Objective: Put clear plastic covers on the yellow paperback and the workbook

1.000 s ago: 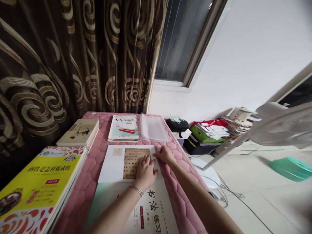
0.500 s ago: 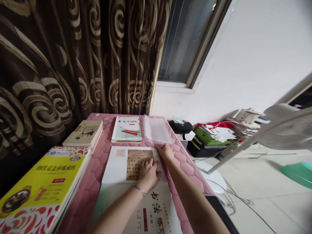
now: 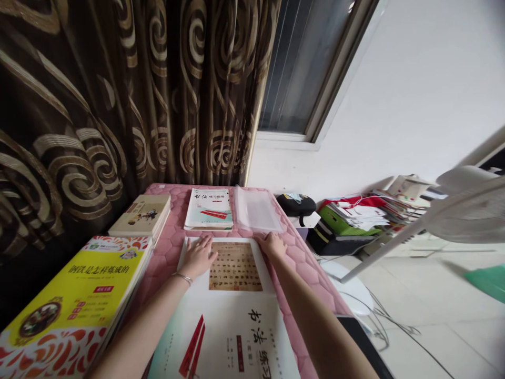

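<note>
A calligraphy workbook (image 3: pixel 229 326) lies spread flat, cover side up, with a brown panel of handwritten characters (image 3: pixel 235 266) on its far half. My left hand (image 3: pixel 197 256) rests flat on the white far-left part of that workbook, fingers extended. At its far-right corner is my right hand (image 3: pixel 273 246), its fingers bent and closed at the edge. Just beyond the workbook are a second calligraphy book (image 3: pixel 209 208) and clear plastic covers (image 3: pixel 258 209), the covers close to my right fingertips.
The pink quilted tabletop (image 3: pixel 300 258) carries a stack with a yellow book (image 3: pixel 87 295) and a beige book (image 3: pixel 142 216) at left. A patterned curtain (image 3: pixel 158 105) hangs behind. To the right are a white fan (image 3: pixel 453 210), floor cables and piled papers (image 3: pixel 355 213).
My left hand has slid left from the brown panel to the white area beside it, uncovering the panel. My right hand stays at the far-right corner. The view has shifted slightly.
</note>
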The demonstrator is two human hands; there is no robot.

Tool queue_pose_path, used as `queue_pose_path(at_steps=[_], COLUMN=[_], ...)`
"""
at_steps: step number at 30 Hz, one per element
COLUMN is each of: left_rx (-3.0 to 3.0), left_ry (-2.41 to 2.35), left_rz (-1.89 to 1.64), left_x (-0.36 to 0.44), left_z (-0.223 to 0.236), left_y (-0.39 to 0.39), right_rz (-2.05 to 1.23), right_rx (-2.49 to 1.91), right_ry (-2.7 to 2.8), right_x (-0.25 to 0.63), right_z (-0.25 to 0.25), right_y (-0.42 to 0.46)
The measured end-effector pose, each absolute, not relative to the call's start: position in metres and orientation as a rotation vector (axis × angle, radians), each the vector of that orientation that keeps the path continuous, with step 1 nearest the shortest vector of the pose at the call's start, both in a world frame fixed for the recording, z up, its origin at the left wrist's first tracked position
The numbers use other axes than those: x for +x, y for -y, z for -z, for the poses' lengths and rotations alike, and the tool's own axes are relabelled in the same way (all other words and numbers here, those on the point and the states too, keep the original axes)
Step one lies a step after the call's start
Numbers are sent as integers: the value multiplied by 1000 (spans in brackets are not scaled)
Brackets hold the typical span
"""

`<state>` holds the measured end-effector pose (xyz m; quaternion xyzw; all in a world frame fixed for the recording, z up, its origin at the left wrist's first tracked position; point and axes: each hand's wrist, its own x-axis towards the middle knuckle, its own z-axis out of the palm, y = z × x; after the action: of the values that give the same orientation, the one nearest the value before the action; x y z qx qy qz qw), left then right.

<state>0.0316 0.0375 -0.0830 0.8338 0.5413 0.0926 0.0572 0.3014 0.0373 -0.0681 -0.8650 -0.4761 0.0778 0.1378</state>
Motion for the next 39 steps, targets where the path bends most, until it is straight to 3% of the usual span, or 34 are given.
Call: queue_pose_path(at_steps=[5, 12, 23, 31, 39], left_rx=[2546, 2564, 2469, 2474, 2591], left_ry=[-1668, -1671, -1832, -1827, -1796], left_rz=[-288, -241, -239, -213, -217], left_x=[37, 35, -5, -6, 16], left_z=[87, 89, 89, 89, 71], left_y=[-36, -38, -45, -42, -51], right_rz=[-138, -369, -288, -358, -695], right_rx=[-2258, -1796, -2236, -2118, -1839], right_ry=[1700, 2252, 1964, 1890, 1405], right_x=[253, 163, 258, 267, 293], right_z=[60, 83, 92, 82, 101], right_y=[-28, -22, 2, 22, 145])
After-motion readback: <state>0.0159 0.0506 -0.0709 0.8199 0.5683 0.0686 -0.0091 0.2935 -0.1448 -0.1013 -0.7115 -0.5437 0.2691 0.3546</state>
